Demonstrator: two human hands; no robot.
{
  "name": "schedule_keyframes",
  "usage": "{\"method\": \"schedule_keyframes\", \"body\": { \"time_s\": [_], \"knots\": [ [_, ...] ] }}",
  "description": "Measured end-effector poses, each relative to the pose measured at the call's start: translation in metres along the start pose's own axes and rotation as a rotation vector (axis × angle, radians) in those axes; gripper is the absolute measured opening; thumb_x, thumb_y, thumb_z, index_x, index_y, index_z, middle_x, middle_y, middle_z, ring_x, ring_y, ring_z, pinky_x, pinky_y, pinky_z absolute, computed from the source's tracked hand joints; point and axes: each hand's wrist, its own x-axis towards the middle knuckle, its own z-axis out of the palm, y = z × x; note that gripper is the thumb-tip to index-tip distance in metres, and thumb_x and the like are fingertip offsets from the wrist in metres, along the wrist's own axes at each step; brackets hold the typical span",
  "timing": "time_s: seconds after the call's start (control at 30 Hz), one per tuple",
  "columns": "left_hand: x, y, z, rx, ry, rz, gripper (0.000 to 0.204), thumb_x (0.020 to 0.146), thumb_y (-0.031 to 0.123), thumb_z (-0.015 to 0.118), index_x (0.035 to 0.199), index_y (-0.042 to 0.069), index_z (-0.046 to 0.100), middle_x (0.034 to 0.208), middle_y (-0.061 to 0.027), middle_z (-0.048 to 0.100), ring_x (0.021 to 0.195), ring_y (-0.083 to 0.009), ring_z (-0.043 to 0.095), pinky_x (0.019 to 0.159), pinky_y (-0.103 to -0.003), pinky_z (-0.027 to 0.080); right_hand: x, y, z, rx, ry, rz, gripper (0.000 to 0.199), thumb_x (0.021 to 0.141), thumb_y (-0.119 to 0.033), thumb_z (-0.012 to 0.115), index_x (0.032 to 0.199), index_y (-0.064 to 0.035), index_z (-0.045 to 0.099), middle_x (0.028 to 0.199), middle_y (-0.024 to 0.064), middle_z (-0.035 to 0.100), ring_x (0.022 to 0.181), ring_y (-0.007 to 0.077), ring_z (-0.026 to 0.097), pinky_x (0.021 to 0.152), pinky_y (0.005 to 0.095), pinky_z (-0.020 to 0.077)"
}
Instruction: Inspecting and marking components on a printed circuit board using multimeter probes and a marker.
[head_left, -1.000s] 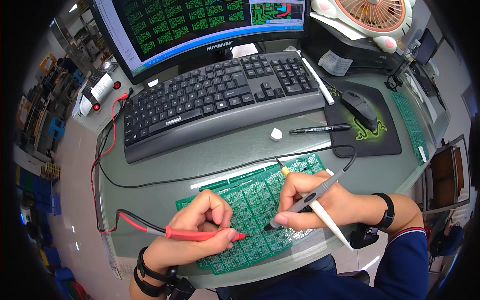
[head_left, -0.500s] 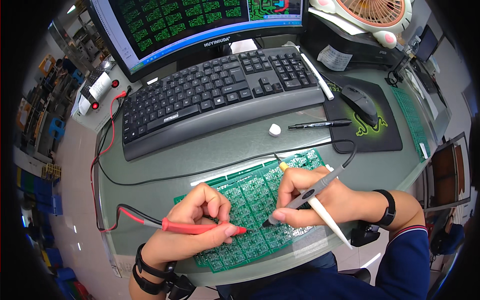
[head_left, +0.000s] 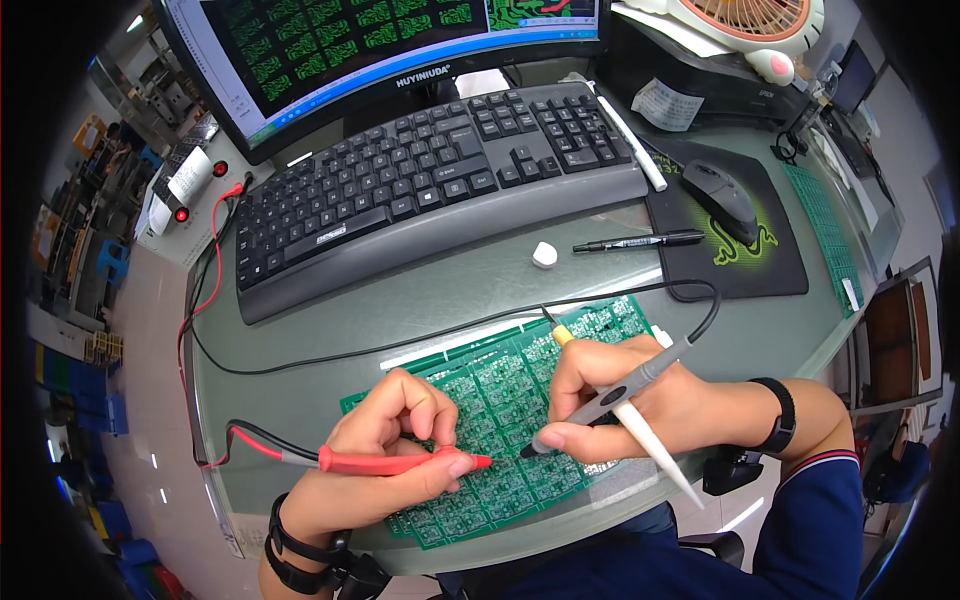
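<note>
My left hand (head_left: pixel 385 440) is closed on a red test probe (head_left: pixel 365 461), its tip pointing right over a panel of green circuit boards (head_left: pixel 495 370). My right hand (head_left: pixel 650 395) grips a grey test probe (head_left: pixel 632 382) whose black tip points down-left at the same panel, close to the red tip. Whether either tip touches the boards I cannot tell. Also within my right hand is a slim white-handled tool (head_left: pixel 655 455) with a yellow collar and a dark pointed end. The panel lies flat on the desk, partly covered by both hands.
Beyond the panel stand a black keyboard (head_left: pixel 400 190) and a monitor (head_left: pixel 380 40) showing board layouts. A black marker (head_left: pixel 640 242), a small white cap-like piece (head_left: pixel 544 255) and a mouse (head_left: pixel 718 200) on its mat lie to the right. Probe cables (head_left: pixel 330 362) cross the desk.
The whole view has shifted slightly. Both hands keep their grips, and the two probe tips stay close together over nearly the same spot of the panel.
</note>
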Motion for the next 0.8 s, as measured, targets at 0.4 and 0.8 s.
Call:
{"method": "schedule_keyframes", "body": {
  "time_s": [0.4,0.8],
  "knots": [
    [-0.0016,0.0062,0.0082,0.234,0.043,0.003,0.034,0.081,-0.003,0.067,0.091,0.008,0.037,0.093,-0.0060,0.048,0.080,-0.0076,0.053,0.062,-0.022,0.056,-0.0006,-0.0018,0.0058,-0.147,0.030,-0.053,0.027,0.082,-0.017,0.076,0.077,-0.0071,0.052,0.065,0.0008,0.060,0.052,0.0102,0.057,0.045,0.0255,0.0405],
    [-0.0027,0.0050,0.0103,0.210,0.081,0.018,0.035,0.081,-0.002,0.069,0.092,0.009,0.037,0.091,-0.0052,0.050,0.076,-0.0057,0.052,0.060,-0.021,0.054,-0.0012,-0.0025,0.0069,-0.249,0.055,-0.115,0.029,0.081,-0.020,0.076,0.075,-0.0085,0.050,0.063,0.0016,0.057,0.051,0.0145,0.056,0.044,0.0280,0.0407]
  ]
}}
